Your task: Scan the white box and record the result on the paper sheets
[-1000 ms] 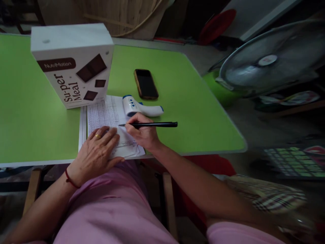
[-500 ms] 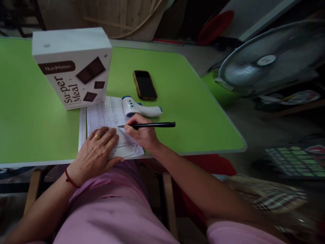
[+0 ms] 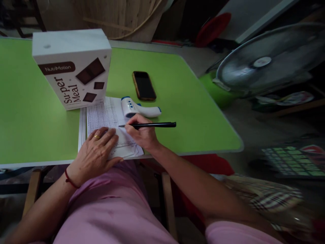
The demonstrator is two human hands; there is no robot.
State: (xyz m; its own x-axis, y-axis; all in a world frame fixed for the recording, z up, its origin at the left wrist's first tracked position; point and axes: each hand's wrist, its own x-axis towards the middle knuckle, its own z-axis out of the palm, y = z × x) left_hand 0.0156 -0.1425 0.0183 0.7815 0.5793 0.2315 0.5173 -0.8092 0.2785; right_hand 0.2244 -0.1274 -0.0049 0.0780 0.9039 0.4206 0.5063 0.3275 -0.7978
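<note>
My right hand (image 3: 142, 135) is closed round a black pen (image 3: 159, 124), its tip on or just over the sheet of paper (image 3: 108, 113). Rows of handwriting cover much of that sheet. Flat on the paper's lower left part lies my left hand (image 3: 99, 149), fingers stretched out, a ring on one finger and a red cord at the wrist. Just beyond my right hand a white and blue infrared thermometer (image 3: 139, 109) rests partly on the paper. A white box (image 3: 73, 67) with brown print stands at the paper's upper left.
A phone (image 3: 144, 85) in a brown-edged case lies on the green table (image 3: 193, 112), behind the thermometer. Right of the table stands a large fan (image 3: 269, 61). On the right a checked cloth (image 3: 274, 196) shows, and a red round object (image 3: 213, 29) is at the back.
The pen tip has shifted very slightly to the right. My left hand stays flat on the paper. The view has turned a little, so the surroundings at the right sit slightly further left.
</note>
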